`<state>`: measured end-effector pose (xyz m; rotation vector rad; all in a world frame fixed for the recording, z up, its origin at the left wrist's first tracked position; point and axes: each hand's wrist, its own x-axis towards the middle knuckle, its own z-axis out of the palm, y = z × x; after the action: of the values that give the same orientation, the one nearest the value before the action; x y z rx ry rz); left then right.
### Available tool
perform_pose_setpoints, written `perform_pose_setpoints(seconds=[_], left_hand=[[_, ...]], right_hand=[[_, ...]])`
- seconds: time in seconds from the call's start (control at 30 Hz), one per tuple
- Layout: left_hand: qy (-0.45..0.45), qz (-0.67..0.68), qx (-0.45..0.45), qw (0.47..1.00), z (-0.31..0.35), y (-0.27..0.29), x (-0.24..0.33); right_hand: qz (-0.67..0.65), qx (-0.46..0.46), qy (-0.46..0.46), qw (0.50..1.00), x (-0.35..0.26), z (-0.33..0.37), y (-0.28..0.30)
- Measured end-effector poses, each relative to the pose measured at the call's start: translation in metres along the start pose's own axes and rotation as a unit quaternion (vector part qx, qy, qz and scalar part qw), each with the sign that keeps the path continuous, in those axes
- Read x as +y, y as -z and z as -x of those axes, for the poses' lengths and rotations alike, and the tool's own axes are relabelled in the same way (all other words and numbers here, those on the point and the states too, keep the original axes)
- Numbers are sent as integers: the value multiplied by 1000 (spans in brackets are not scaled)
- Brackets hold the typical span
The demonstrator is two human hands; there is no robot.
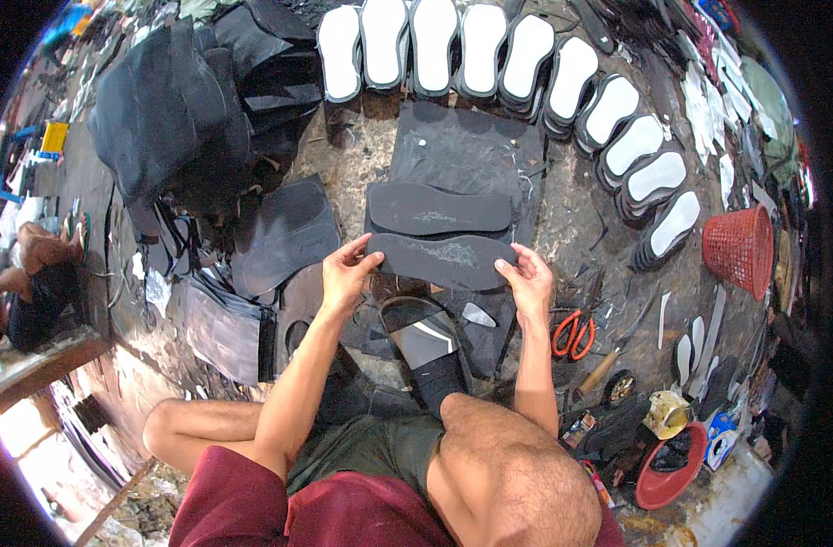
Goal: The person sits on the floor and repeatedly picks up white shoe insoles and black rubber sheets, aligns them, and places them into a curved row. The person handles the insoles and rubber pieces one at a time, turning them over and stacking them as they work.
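Head view looks down on a person sitting on the floor (581,228) in a dark red shirt (280,506), one bare knee (512,465) raised at the near edge. A black sandal with a pale stripe (426,337) sits on the foot just beyond the knee. Past it, both hands hold one dark sole-shaped rubber piece (439,260) flat and crosswise: the left hand (346,272) pinches its left tip between thumb and fingers, and the right hand (529,281) grips its right end, fingers curled over the edge. A second dark sole (439,210) lies just behind it on a dark rubber sheet (467,146). To the right of the right hand lie orange-handled scissors (571,333), and nearer the person a red bowl (672,474). Left of the hands lie stacked black sheets (284,232). Farthest off, a curved row of white-faced soles (489,50) arcs along the floor, with a red mesh basket (740,248) at the right.
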<state>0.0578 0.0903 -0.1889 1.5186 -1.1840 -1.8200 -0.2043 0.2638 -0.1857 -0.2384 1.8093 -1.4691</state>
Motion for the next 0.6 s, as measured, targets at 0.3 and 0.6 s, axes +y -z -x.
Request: perform_pose_setpoints(seconds=[0.3, 0.6], left_hand=[[-1, -131, 13, 991, -13, 0, -9], [-27, -94, 5, 995, -21, 7, -28]], right_hand=[[28, 47, 26, 998, 34, -19, 3], [30, 59, 34, 997, 41, -23, 0]])
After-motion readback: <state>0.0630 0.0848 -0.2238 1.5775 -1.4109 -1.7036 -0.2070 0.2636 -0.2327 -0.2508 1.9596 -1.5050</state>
